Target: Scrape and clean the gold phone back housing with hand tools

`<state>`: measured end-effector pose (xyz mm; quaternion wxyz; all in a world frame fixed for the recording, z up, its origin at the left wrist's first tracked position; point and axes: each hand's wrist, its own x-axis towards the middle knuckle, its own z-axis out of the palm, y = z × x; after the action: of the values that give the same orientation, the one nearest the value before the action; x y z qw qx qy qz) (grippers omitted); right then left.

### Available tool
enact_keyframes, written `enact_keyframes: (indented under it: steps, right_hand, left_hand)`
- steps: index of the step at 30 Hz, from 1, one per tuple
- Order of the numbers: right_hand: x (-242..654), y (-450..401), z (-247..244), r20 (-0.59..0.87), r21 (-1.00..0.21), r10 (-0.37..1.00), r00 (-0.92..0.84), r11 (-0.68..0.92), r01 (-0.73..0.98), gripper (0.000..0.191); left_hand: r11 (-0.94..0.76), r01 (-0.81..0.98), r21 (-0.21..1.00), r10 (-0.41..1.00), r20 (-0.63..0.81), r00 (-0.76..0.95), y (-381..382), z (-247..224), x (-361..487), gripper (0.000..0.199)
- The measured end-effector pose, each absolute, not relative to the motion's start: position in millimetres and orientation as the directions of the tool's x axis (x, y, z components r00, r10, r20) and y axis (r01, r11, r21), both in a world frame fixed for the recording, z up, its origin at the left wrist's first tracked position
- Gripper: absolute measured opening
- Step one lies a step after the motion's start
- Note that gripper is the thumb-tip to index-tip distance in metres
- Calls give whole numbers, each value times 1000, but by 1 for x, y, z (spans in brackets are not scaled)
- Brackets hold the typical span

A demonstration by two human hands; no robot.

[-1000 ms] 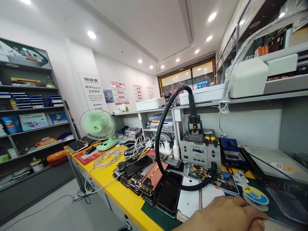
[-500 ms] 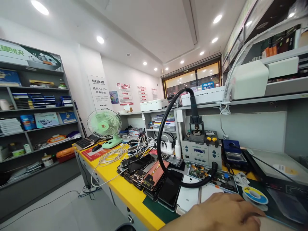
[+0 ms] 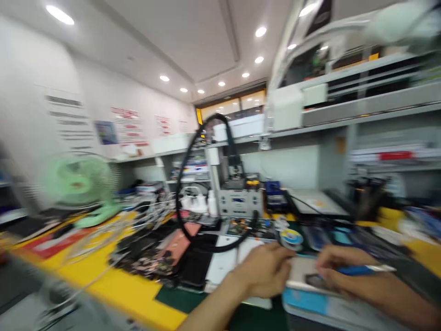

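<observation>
Much of the picture is smeared by motion. My left hand (image 3: pixel 270 269) is at the left edge of a pale flat device (image 3: pixel 303 269), its fingers bent and closed; what it grips, if anything, is hidden. On the right, my right hand (image 3: pixel 336 266) holds a blue pen-like tool (image 3: pixel 358 270) over the same device, near a small dark piece (image 3: pixel 315 279). The device lies on a blue and white pad (image 3: pixel 310 301). Just beyond my left hand sits a solder spool (image 3: pixel 291 238).
A black hose (image 3: pixel 179 184) loops from a grey station (image 3: pixel 241 202). Stacked phones (image 3: pixel 148 250) and white cables lie on the yellow bench (image 3: pixel 127 289). A green fan (image 3: pixel 77 184) stands left. A shelf (image 3: pixel 344 122) runs above the bench's back right.
The view has swung to the right, so the bench shifts left in the picture. My right hand with the blue tool has come into view, and more of my left hand and forearm shows.
</observation>
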<state>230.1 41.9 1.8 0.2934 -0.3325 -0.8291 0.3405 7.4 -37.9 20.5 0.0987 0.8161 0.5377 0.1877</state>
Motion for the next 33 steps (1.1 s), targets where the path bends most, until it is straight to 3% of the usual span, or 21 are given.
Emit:
enact_keyframes:
  steps: [3,6,33]
  right_hand:
    - [234,37,20,100,-909,720,-687,347,231,10]
    - [229,37,24,95,-942,726,-681,286,173,7]
    - [231,38,20,132,-961,739,-661,259,98,5]
  left_hand:
    - [-405,809,426,913,232,336,-35,18,3,42]
    - [-413,781,468,911,228,344,-32,16,-1,42]
    - [-369,799,475,928,145,342,-28,9,1,42]
